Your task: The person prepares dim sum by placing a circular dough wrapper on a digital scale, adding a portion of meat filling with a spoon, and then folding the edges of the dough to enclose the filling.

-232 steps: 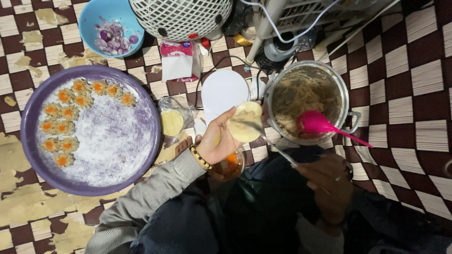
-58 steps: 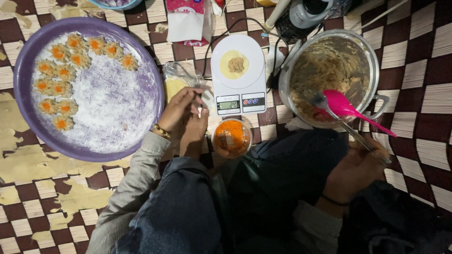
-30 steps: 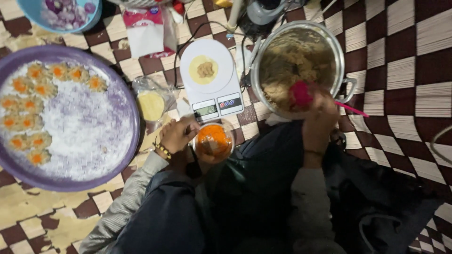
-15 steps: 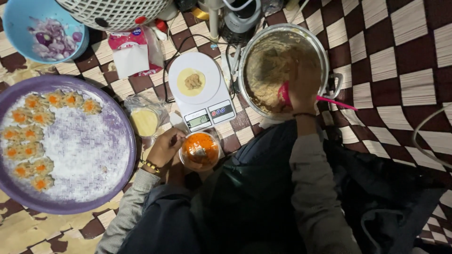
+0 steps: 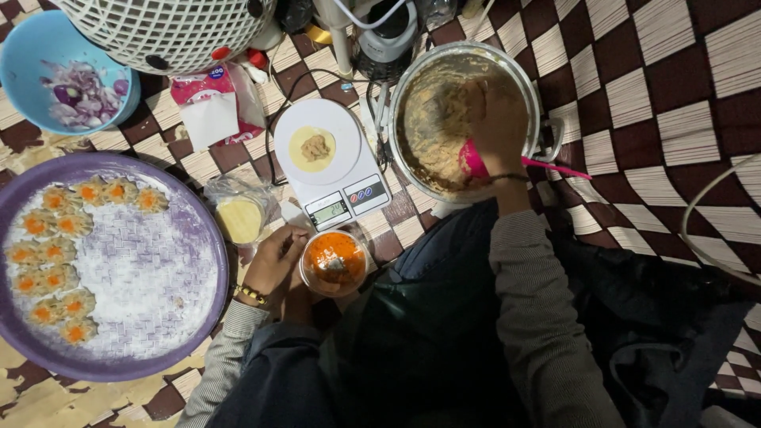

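Left hand: the left hand (image 5: pixel 273 261) rests low, fingers loosely curled, against the side of the small cup of orange topping (image 5: pixel 334 262); whether it truly grips the cup I cannot tell.
Cup risk: it sits just beside the person's knee, so a shift of the leg or a nudge from that hand could tip it over.
Scale: the white kitchen scale (image 5: pixel 330 162) carries a round wrapper (image 5: pixel 311 148) with a small lump of filling on it; a bump would slide the wrapper off the pan.
Right hand: the right hand (image 5: pixel 498 127) is down inside the metal pot (image 5: pixel 533 103), closed around a pink spatula (image 5: pixel 476 164) in the filling.
Pot risk: hard scooping near the rim could smear filling onto the mat or rock the pot.
Tray: the purple tray (image 5: pixel 119 361) of floured dumplings lies to the left, well apart from the pot.
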